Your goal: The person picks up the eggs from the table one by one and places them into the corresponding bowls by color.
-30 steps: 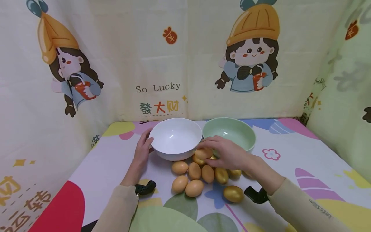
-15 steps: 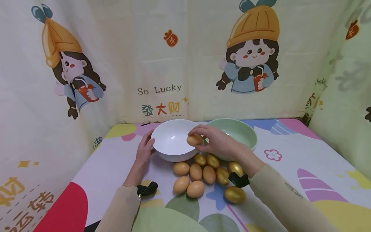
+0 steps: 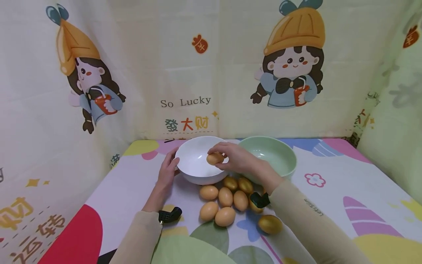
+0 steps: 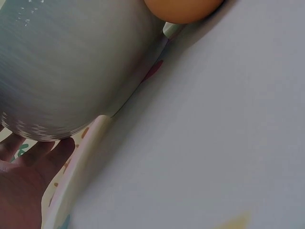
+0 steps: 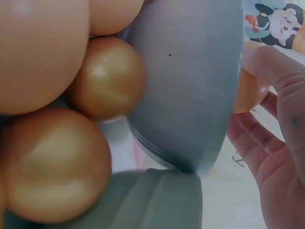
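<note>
My right hand [image 3: 238,157] pinches a brown egg [image 3: 215,158] between thumb and fingers over the white bowl [image 3: 200,178]. In the right wrist view, this egg [image 5: 252,89] shows past the bowl's rim. At the bowl's left side, my left hand [image 3: 167,171] holds the rim, thumb on top and fingers against the outer wall. Several brown eggs [image 3: 225,216] lie on the table just in front of the bowl. Golden eggs [image 3: 270,224] lie beside them to the right, some partly hidden by my right forearm.
A green bowl [image 3: 280,157] stands right beside the white one, behind the right forearm. The patterned tabletop [image 3: 132,190] reaches back to a printed cloth [image 3: 230,73]. A black wrist camera [image 3: 260,200] on my right wrist hangs low over the golden eggs.
My right hand has lifted the brown egg from the pile near the bowls and carried it up and left over the white bowl. The left hand keeps its place on the rim.
</note>
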`<act>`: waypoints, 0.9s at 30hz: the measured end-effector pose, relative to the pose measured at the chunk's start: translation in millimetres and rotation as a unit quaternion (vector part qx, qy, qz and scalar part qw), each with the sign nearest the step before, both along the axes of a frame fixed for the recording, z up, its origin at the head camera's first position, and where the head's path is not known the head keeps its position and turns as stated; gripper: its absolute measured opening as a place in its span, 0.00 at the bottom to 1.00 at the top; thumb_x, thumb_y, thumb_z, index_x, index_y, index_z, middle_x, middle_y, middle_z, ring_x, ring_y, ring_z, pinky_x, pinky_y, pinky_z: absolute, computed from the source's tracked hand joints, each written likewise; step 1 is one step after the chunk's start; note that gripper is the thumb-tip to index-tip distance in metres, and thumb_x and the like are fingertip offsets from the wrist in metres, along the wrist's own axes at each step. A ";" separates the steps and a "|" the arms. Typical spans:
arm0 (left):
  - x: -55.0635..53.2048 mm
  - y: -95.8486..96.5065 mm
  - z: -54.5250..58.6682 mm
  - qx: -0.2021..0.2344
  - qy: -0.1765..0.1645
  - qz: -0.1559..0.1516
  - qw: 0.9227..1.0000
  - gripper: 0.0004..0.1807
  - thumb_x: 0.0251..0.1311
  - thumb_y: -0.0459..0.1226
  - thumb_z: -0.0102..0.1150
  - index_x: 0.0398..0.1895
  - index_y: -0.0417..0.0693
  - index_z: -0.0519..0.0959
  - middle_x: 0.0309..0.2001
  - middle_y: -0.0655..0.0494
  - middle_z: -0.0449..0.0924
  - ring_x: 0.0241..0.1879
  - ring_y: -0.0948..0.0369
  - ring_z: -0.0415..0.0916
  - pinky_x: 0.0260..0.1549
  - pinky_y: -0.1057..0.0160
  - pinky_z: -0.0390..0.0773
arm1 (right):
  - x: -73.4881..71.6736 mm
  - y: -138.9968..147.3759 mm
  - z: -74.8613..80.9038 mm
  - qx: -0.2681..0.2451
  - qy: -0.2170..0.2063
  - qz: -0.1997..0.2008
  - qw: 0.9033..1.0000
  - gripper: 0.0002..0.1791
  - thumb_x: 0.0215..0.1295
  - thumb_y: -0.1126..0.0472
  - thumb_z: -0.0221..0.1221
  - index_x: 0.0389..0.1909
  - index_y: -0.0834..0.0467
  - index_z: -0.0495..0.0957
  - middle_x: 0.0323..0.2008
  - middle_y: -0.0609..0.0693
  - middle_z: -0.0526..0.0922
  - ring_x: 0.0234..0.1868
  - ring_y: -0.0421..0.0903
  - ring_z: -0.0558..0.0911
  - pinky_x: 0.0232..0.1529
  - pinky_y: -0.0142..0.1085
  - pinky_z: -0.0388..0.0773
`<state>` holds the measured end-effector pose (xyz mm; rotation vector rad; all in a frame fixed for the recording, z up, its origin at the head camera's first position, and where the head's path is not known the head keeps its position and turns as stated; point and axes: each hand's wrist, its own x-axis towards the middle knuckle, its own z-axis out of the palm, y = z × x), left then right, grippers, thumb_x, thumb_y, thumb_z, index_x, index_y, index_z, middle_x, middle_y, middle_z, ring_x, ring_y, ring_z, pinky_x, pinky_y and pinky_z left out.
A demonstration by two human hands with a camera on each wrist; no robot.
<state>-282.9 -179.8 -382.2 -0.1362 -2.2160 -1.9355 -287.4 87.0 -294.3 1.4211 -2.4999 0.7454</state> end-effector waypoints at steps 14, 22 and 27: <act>1.2 0.5 0.4 0.008 0.004 -0.001 1.000 0.25 0.69 0.43 0.41 0.69 0.57 0.58 0.66 0.59 0.60 0.59 0.57 0.64 0.50 0.51 0.71 | -19.7 -28.2 -9.6 0.022 -0.024 0.018 0.999 0.21 0.55 0.65 0.65 0.51 0.59 0.77 0.48 0.48 0.78 0.45 0.42 0.75 0.42 0.31 0.75; 1.4 4.2 1.6 0.006 -0.007 0.000 1.000 0.25 0.69 0.45 0.41 0.69 0.61 0.58 0.66 0.63 0.59 0.59 0.59 0.63 0.51 0.52 0.71 | -24.2 -37.5 -14.2 0.062 -0.054 -0.005 0.997 0.21 0.56 0.64 0.65 0.52 0.57 0.77 0.48 0.46 0.78 0.44 0.41 0.74 0.43 0.33 0.75; 2.7 3.3 1.8 0.002 -0.011 0.000 1.000 0.25 0.69 0.45 0.40 0.69 0.61 0.57 0.67 0.62 0.58 0.59 0.58 0.62 0.51 0.52 0.70 | -26.8 -41.2 -15.1 0.097 -0.106 -0.036 0.989 0.22 0.56 0.62 0.65 0.54 0.52 0.77 0.46 0.41 0.78 0.42 0.40 0.73 0.44 0.30 0.73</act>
